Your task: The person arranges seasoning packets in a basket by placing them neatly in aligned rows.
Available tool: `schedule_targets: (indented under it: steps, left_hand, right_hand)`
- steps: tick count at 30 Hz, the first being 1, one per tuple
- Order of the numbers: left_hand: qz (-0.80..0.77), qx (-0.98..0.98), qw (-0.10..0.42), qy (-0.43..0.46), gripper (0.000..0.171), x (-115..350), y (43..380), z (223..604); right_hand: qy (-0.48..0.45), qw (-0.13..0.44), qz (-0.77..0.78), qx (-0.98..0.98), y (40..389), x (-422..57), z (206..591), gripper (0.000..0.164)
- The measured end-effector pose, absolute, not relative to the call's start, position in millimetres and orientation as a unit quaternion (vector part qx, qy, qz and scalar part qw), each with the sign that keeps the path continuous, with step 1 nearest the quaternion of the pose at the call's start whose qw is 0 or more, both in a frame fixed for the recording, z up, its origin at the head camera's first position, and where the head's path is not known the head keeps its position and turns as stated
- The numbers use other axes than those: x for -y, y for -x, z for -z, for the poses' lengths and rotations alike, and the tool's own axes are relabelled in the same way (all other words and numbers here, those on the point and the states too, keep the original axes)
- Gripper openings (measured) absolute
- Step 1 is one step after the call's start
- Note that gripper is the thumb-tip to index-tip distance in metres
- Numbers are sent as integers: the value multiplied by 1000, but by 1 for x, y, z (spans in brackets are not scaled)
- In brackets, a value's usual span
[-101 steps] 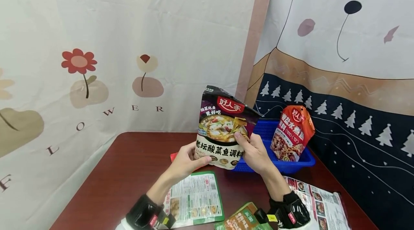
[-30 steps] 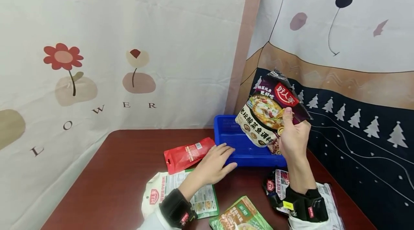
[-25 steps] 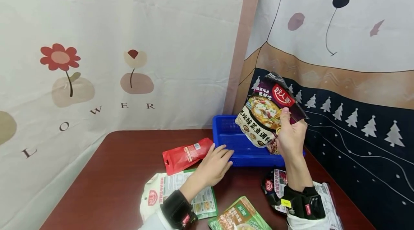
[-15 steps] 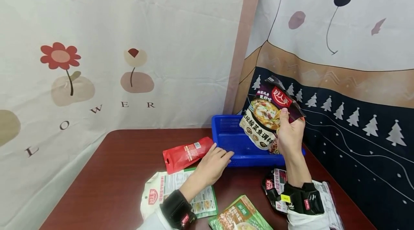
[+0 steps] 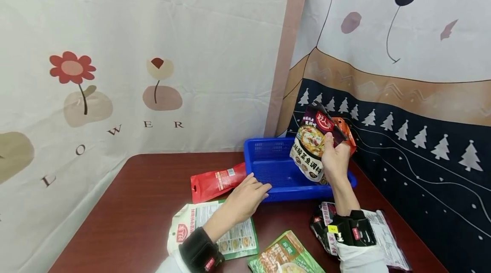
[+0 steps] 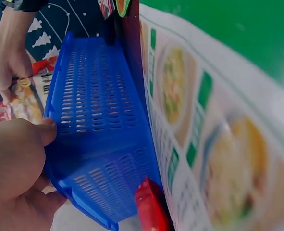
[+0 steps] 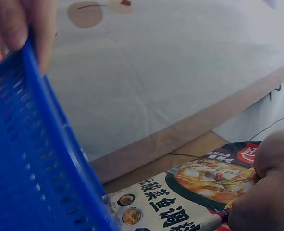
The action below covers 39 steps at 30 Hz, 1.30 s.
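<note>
My right hand [image 5: 336,160] holds a black-and-cream seasoning packet [image 5: 308,147] by its right side, thumb on the printed front. The packet stands tilted inside the blue plastic basket [image 5: 276,194], its lower end below the far rim line. Behind it, partly covered, leans an orange-red packet [image 5: 347,134]. My left hand [image 5: 245,198] grips the basket's near left corner; in the left wrist view its thumb [image 6: 46,131] lies over the rim. In the right wrist view the held seasoning packet [image 7: 199,187] shows past the basket wall [image 7: 41,159].
Left of the basket lies a red packet [image 5: 218,182]. A white-and-green packet [image 5: 239,236] is partly under my left forearm. A green-brown packet [image 5: 285,256] lies at the table's front. Dark-and-white packets [image 5: 383,234] lie beneath my right forearm. Printed cloth walls [image 5: 215,51] stand behind the table.
Earlier both hands held the seasoning packet; then the left let go and went to the basket. Since then the packet has sunk lower into the basket, which has shifted slightly left.
</note>
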<state>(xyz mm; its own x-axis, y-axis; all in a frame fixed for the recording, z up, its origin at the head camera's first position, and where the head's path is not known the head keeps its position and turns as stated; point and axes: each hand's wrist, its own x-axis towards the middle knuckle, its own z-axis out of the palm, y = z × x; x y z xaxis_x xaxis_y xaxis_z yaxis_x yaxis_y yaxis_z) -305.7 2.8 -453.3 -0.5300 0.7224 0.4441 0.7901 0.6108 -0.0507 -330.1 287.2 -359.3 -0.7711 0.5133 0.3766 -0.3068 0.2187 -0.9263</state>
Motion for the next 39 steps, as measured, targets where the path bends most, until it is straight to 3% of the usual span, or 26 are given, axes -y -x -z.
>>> schedule_targets:
  steps: [8, 24, 30, 39]
  left_hand:
    - [99, 873, 195, 437, 30, 18, 299, 452]
    - [127, 872, 169, 442, 31, 32, 295, 450]
    - [128, 868, 174, 447, 32, 32, 295, 448]
    - [126, 872, 166, 443, 33, 33, 296, 449]
  right_hand:
    - [83, 299, -576, 756, 337, -281, 374, 56]
    - [70, 340, -416, 841, 358, -274, 408, 50]
    - [63, 305, -408, 858, 361, -278, 416, 45]
    - [87, 187, -507, 837, 353, -278, 403, 45]
